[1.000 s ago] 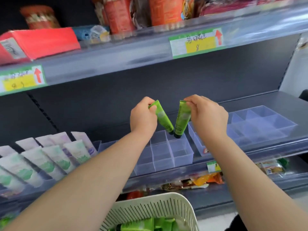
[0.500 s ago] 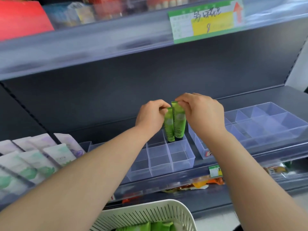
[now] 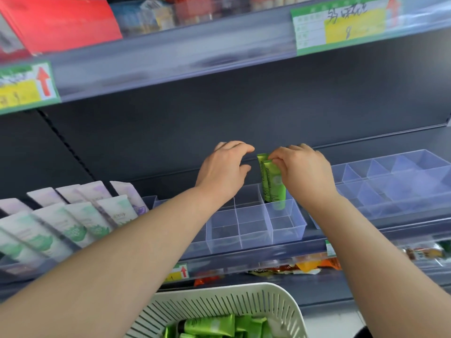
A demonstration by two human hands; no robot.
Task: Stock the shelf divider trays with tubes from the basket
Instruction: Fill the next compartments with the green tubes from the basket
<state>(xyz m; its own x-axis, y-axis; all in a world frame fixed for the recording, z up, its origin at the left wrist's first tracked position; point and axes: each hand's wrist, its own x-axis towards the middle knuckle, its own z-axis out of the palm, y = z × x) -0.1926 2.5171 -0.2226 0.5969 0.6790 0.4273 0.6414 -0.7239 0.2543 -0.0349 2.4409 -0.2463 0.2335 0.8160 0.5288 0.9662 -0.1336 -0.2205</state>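
Two green tubes (image 3: pixel 271 182) stand upright, caps down, in the back right compartment of a clear divider tray (image 3: pixel 253 224) on the dark shelf. My right hand (image 3: pixel 301 172) pinches their crimped tops. My left hand (image 3: pixel 225 168) hovers just left of the tubes with relaxed fingers, holding nothing. A white slotted basket (image 3: pixel 219 306) at the bottom holds several more green tubes (image 3: pixel 210 326). The other compartments I can see in that tray hold nothing.
A second clear divider tray (image 3: pixel 390 186) sits to the right. White and green tubes (image 3: pixel 73 223) lean in rows at the left. The upper shelf edge carries price tags (image 3: pixel 339 23) and a red box (image 3: pixel 61 23). Snack packets (image 3: pixel 305 265) lie on the shelf below.
Both tubes went down into the tray compartment and now stand together. My left hand let go of its tube and drew slightly left; my right hand now pinches both tops.
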